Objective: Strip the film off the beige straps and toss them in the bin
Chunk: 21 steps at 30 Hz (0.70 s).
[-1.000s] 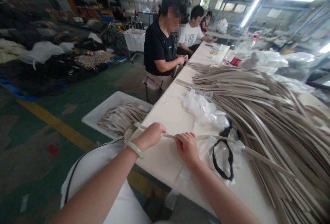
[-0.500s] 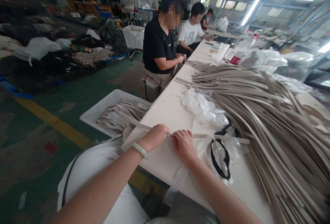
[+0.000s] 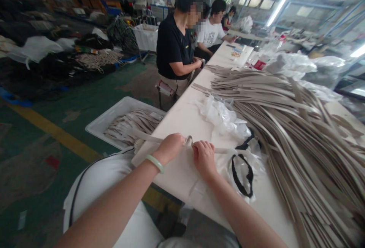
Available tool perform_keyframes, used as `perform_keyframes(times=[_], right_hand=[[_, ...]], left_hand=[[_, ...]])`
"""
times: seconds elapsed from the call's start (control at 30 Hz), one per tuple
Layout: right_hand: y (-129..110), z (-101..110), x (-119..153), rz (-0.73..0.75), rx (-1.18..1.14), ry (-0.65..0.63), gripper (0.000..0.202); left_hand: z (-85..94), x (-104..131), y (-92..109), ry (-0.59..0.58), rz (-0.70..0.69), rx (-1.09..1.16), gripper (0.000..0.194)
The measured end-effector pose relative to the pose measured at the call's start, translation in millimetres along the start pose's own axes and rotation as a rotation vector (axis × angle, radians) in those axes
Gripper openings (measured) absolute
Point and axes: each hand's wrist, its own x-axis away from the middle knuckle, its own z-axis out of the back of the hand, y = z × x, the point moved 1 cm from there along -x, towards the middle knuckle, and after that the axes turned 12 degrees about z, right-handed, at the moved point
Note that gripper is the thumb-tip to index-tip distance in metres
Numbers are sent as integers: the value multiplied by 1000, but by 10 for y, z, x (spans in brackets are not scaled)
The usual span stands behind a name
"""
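My left hand is closed on a beige webbing strap, whose tail runs left toward the white bin. Close beside it, my right hand also grips the strap, with fingers bent over it. Between the two hands the strap bulges up in a small loop. A short end passes out to the right of my right hand, above crumpled plastic and a black band. Both hands are just above the table. My fingertips are partly hidden.
A large heap of beige straps covers the table's right side. Clear plastic bags lie in front of it. A person in a black shirt sits along the left edge, with another person in white beyond. The bin holds more straps.
The strap between my hands has gone from nearly flat to a raised loop. My hands are slightly further apart, and the strap's right end reaches less far to the right.
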Motion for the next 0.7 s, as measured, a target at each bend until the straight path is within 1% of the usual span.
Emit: perform_keyframes(times=[0.03,0.1,0.2,0.27,0.37,0.57,0.63,0.7], right_hand=[[9,6,4,-11,3,5,16],[22,19,8,-23,1,11,16],[24,34,4,-8,-27,-3,17],[21,41,-1,0,-47,-12,19],[20,49,-6,-14,-57,-12,20],[-2,64,-12,-17,-49,-27,20],[-8,69,-14,-20,-43,-29,20],[-8,70,-16,-30,-37,-27,20]], left_hand=[[26,-14,-40,12,19,-5,25],[125,-43,-198,23,45,-13,24],[267,-45,-441,0,36,-6,23],[301,-23,-509,-12,24,7,24],[269,0,-469,-20,-4,31,26],[174,-21,-251,-33,-70,105,22],[185,-26,-241,-27,-63,134,21],[224,-29,-295,-7,-35,153,27]])
